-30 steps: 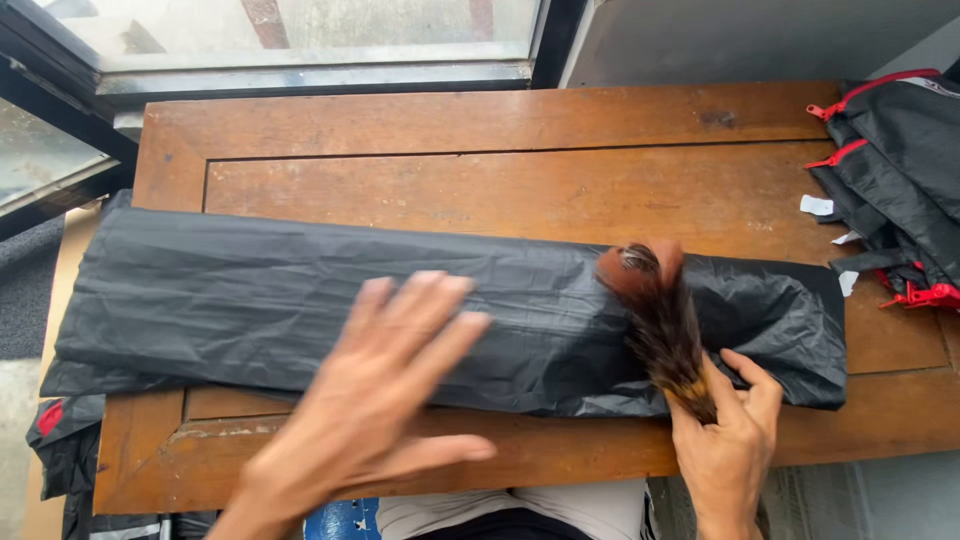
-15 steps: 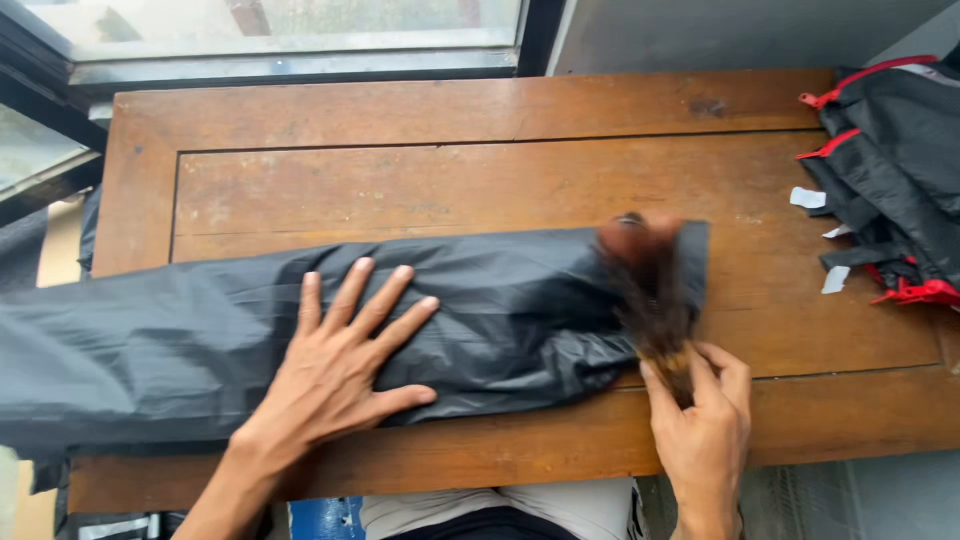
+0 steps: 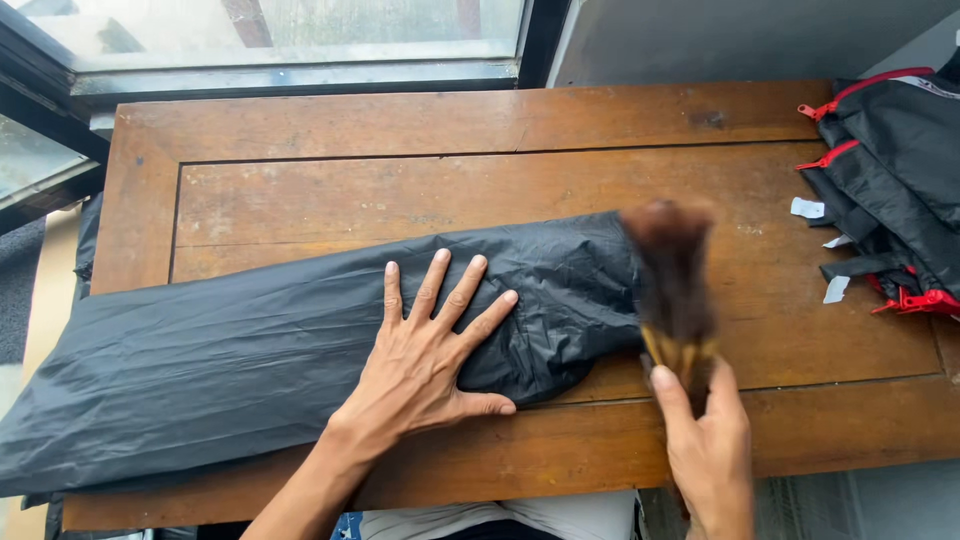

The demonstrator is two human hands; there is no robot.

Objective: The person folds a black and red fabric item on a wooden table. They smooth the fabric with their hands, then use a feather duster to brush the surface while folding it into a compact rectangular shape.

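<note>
Item: black sheet of thin, crinkled fabric or plastic (image 3: 250, 350), long and folded flat. It lies slantwise across the wooden desk (image 3: 450, 180), its right end near the desk's middle, its left end hanging past the left edge. A second ago it lay straight along the front of the desk and reached much further right; it has since been drawn leftward and turned, so more bare wood now shows at the right.

Left hand (image 3: 430, 350): open, fingers spread, palm pressed flat on the sheet near its right end. It gripped nothing before and grips nothing now; it has moved from hovering over the sheet to pinning it down.

Right hand (image 3: 710, 450): closed around the pale handle of a brush.

Brush (image 3: 672, 275): dark brown bristles, blurred with motion, at the sheet's right edge, partly over bare wood. Earlier the bristles lay over the sheet itself; the sheet has slid out from under them. Judged from this, the right end is the part being swept.

Surroundings: desk with a raised border and sunken panel, worn and scuffed. At the far right, black bag or garment with red zips (image 3: 900, 170), partly off the desk. Small white tags (image 3: 808, 208) beside it. Window (image 3: 300, 30) along the far side.
</note>
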